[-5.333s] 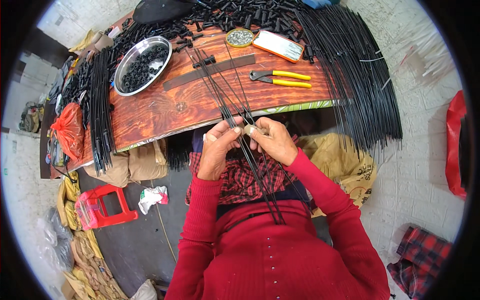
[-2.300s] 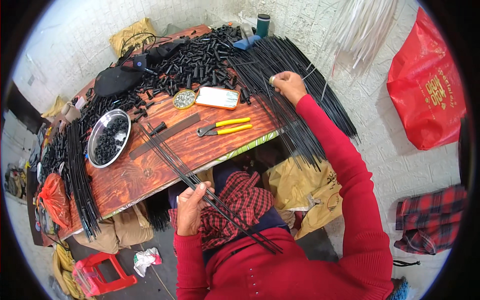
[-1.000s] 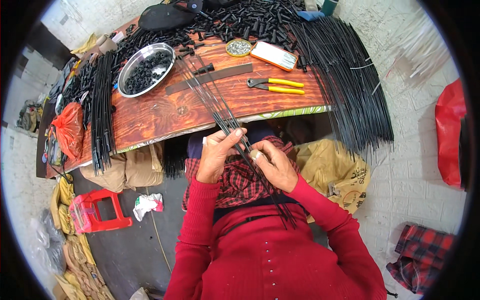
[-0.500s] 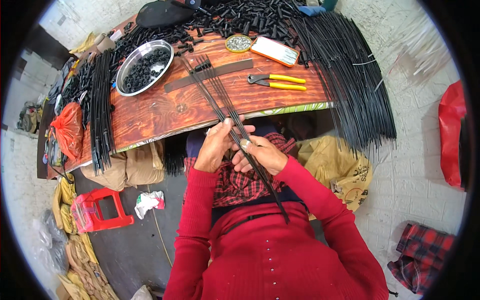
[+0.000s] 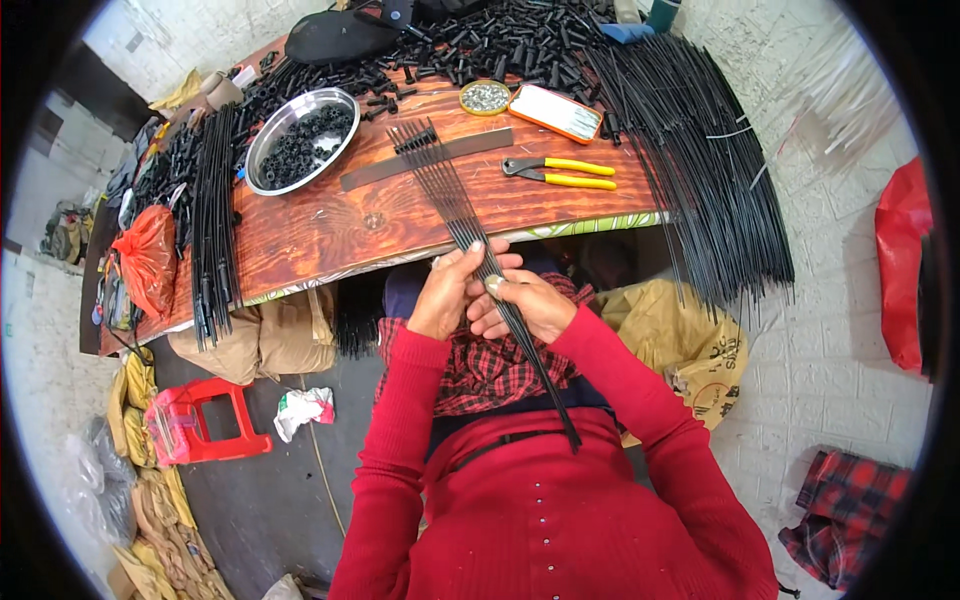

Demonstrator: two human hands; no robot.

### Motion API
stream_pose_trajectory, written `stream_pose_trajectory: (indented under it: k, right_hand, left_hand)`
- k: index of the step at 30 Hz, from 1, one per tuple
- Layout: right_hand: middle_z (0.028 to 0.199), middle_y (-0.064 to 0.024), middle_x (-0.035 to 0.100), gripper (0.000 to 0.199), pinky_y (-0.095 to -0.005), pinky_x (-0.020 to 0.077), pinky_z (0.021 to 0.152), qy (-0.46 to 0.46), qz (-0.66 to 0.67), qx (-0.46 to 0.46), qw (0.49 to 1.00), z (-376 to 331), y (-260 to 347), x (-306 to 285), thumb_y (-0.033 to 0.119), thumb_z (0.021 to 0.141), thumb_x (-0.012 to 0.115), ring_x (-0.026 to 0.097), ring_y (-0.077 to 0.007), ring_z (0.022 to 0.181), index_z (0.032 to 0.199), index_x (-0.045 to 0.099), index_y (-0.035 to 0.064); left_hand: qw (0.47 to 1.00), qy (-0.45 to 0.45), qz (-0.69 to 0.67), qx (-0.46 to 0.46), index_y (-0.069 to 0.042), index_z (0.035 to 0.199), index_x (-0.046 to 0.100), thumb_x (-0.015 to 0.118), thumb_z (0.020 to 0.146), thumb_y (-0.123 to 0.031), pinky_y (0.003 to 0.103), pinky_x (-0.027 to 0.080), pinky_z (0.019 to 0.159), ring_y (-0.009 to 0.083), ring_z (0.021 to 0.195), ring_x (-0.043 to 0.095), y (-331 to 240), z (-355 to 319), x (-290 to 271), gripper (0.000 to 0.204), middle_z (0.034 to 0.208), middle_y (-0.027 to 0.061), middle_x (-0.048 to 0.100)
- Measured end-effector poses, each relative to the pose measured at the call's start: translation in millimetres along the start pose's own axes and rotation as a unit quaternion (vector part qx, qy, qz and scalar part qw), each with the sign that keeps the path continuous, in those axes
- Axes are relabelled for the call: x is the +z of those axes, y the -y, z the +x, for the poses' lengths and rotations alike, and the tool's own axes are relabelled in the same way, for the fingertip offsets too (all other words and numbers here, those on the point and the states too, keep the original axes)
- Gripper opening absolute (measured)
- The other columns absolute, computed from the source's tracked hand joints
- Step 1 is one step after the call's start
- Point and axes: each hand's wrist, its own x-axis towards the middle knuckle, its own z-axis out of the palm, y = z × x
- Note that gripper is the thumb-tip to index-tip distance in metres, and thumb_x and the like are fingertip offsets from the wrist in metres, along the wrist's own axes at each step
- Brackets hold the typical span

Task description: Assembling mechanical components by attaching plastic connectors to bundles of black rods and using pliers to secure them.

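Several thin black rods [image 5: 447,190] lie between my two hands, fanned out over the table at their far ends and gathered close together toward my waist. My left hand [image 5: 452,290] is closed round them from the left, thumb on top. From the right, my right hand [image 5: 535,303] grips the same rods a little lower, its thumb pressed across them. The far tips reach over a flat dark metal bar [image 5: 370,177] and some small black parts on the wooden table [image 5: 320,235]. Pliers with yellow handles [image 5: 575,172] rest to the right of the rods.
A steel bowl [image 5: 255,170] of black rings stands left, near a bundle of rods [image 5: 212,230]. A large rod pile [image 5: 715,170] overhangs the table's right side. Behind are a round yellow tin [image 5: 485,97], an orange-rimmed tray [image 5: 555,110] and heaped black parts [image 5: 500,45]. A red stool [image 5: 235,445] stands lower left.
The rods' far ends have spread from two crossing groups into one even fan. Both hands remain nearly in place on them. The whole view has shifted slightly.
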Motion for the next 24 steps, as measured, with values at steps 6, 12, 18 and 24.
stream_pose_trajectory:
  k: [6,12,18,24]
  right_hand:
    - [0.087,-0.0065,0.067,0.025,-0.0303,0.0588,0.061,0.007,-0.009,-0.026,1.0,16.5,4.1,-8.6,0.026,0.102,0.05,0.068,-0.0164,0.068,0.108,0.057,0.0029]
    - [0.084,-0.0053,0.066,0.025,-0.0276,0.0574,0.058,0.05,-0.028,-0.019,0.998,-12.8,30.5,-24.3,0.026,0.101,0.051,0.067,-0.0142,0.066,0.109,0.057,0.003]
    - [0.083,-0.0067,0.067,0.027,-0.0251,0.0577,0.053,0.128,-0.009,0.011,0.992,-37.9,45.5,-1.3,0.024,0.099,0.056,0.069,-0.0148,0.065,0.111,0.057,0.0006]
    - [0.083,-0.0094,0.068,0.03,-0.0255,0.0583,0.053,0.157,-0.001,0.005,0.988,-52.7,53.3,16.4,0.025,0.098,0.057,0.069,-0.0157,0.063,0.11,0.057,-0.0025]
  left_hand:
    - [0.997,0.062,0.035,-0.018,0.005,0.124,0.058,0.047,0.104,-0.034,0.026,0.04,0.041,0.0088,0.044,0.045,-8.4,0.7,3.4,0.045,0.07,0.0024,0.059]
    - [0.963,-0.01,0.266,0.041,0.004,0.11,0.067,0.06,0.097,-0.032,0.027,0.053,0.08,0.0167,0.086,0.068,-40.3,-38.8,-12.0,0.039,0.098,0.0129,0.072]
    - [0.79,-0.072,0.513,0.327,0.001,0.136,0.05,0.08,0.074,-0.014,0.034,0.044,0.099,0.023,0.116,0.056,-52.2,-42.7,5.2,0.07,0.131,0.0123,0.057]
    - [0.93,0.093,0.261,0.242,0.0,0.134,0.053,0.054,0.093,-0.005,0.032,0.049,0.096,0.0198,0.107,0.062,-36.9,-32.8,34.5,0.042,0.113,0.0118,0.066]
